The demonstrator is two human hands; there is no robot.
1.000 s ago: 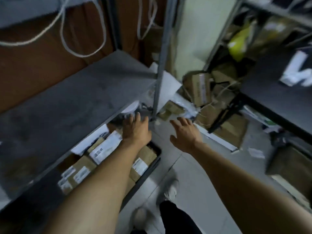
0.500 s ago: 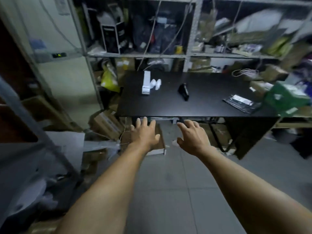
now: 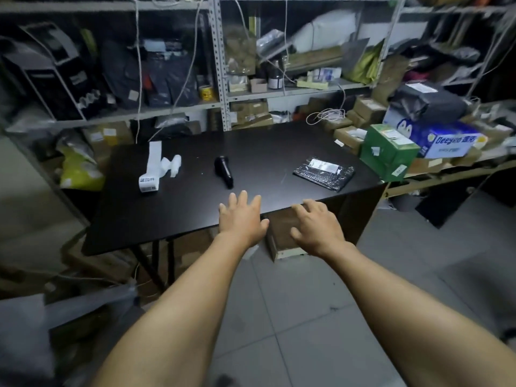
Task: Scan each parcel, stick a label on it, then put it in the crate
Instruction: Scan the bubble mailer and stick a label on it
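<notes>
A black table (image 3: 173,213) stands ahead of me. On it lie a black handheld scanner (image 3: 224,171), a white strip of labels (image 3: 152,169) at the left, and a flat black plastic parcel (image 3: 324,173) with a white label at the right. My left hand (image 3: 241,220) reaches forward over the table's front edge with spread fingers, holding nothing. My right hand (image 3: 317,226) is stretched out beside it, just off the table's front edge, with relaxed fingers and nothing in it. No crate shows in this view.
A green carton (image 3: 386,152) stands at the table's right edge, with a blue-and-white box (image 3: 444,141) behind it. Metal shelves (image 3: 220,79) packed with bags and boxes fill the back. A brown box (image 3: 282,236) sits under the table. Grey tiled floor (image 3: 279,317) lies below.
My view swung from the crate of parcels under the left shelf up to the black table, which has come closer. Both hands stayed stretched forward, holding nothing.
</notes>
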